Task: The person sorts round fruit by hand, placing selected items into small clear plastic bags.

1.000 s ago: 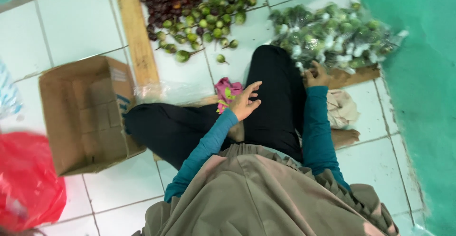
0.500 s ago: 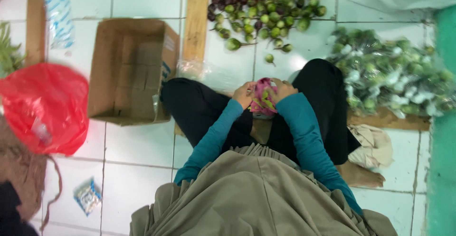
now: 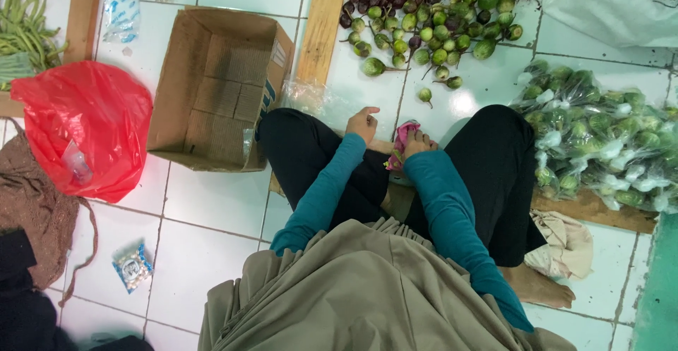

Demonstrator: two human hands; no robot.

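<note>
While sitting cross-legged on the tiled floor (image 3: 212,203), a person is pinching a pink bundle (image 3: 400,143) with the right hand (image 3: 418,141), keeping it in the lap; the left hand (image 3: 364,121) is resting open nearby, below the small eggplants (image 3: 424,33).

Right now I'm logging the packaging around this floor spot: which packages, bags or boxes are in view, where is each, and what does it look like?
Cardboard box: open, brown, on tiles left of the knees.
Red plastic bag: crumpled, left of the box.
Clear printed packet: long, top left.
Small sachet: blue and white, lower left.
Bagged green vegetables: clear bags, piled right.
Pale sack: top right corner.
Right hand touches a pink bundle; left hand lies beside it.
</note>
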